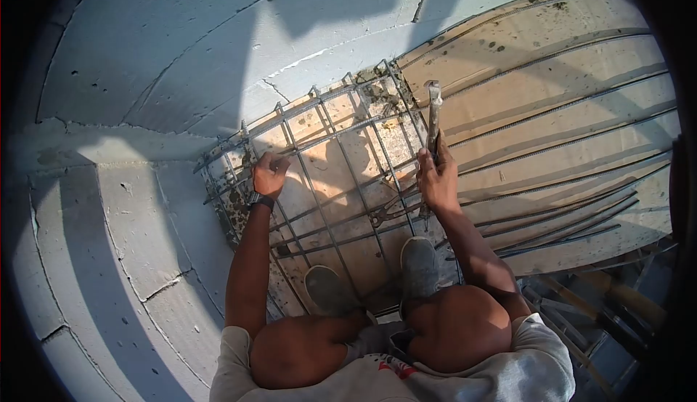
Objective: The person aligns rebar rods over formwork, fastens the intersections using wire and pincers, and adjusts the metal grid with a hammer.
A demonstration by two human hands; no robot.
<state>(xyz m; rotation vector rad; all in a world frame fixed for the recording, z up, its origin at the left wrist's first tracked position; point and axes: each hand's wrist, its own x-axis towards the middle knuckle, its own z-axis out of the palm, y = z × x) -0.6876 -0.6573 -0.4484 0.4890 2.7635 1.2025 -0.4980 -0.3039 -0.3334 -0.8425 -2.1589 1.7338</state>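
Note:
My left hand (269, 174) is closed at the left side of a steel rebar grid (336, 135), its fingers curled around a bar there. A dark band sits on that wrist. In my right hand (438, 177) is a hammer (434, 111), gripped by its handle with the worn metal head pointing away from me. This hand is over the right edge of the grid. Between my hands, a pair of pincers (385, 214) lies among the bars, close to my right shoe (419, 260).
Pale block walls (167, 53) rise ahead and to the left. Long rebars (552, 100) run across wooden boards (501, 177) on the right. Below the boards' lower right edge, poles and framing (610, 307) show at a lower level. My left shoe (330, 288) stands on the boards within the grid.

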